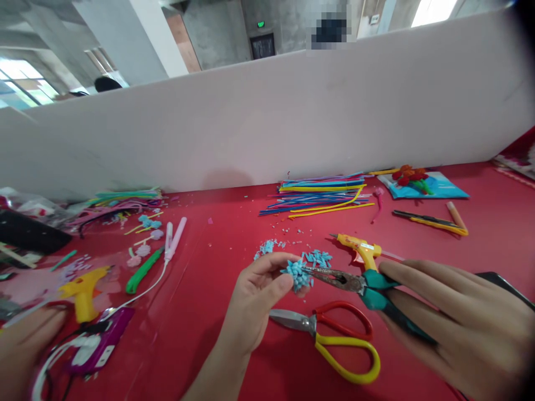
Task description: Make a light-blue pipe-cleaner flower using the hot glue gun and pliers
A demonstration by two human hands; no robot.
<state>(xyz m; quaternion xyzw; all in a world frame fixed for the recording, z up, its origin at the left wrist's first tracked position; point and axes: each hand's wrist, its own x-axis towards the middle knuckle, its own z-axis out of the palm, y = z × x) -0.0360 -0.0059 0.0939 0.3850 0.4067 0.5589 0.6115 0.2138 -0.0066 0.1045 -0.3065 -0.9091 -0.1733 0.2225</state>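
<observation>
From the head camera, the pliers (355, 282) lie with their long axis nearly level across the picture, nose pointing left and teal handles running right and slightly down. The nose meets the blue fuzzy cluster (296, 273), which sits above the red table (217, 262), roughly at the middle of the view.

The table has bare red cloth to the left of the cluster and behind it, up to the white partition (267, 117). Just below the pliers lie scissors (334, 337) with red and yellow loops, blades pointing left. Just behind the pliers a yellow glue gun (359, 248) rests, and blue scraps (292, 253) are scattered near it. Farther back is a pile of pipe cleaners (321, 195). At the lower left edge another hand (25, 345) shows, blurred, beside a second yellow glue gun (86, 289).

The left hand (259, 301) pinches the cluster between thumb and fingertips, closed tight on it. The right hand (460, 317) wraps the teal handles with fingers stretched along them; the plier nose looks nearly closed at the cluster.
</observation>
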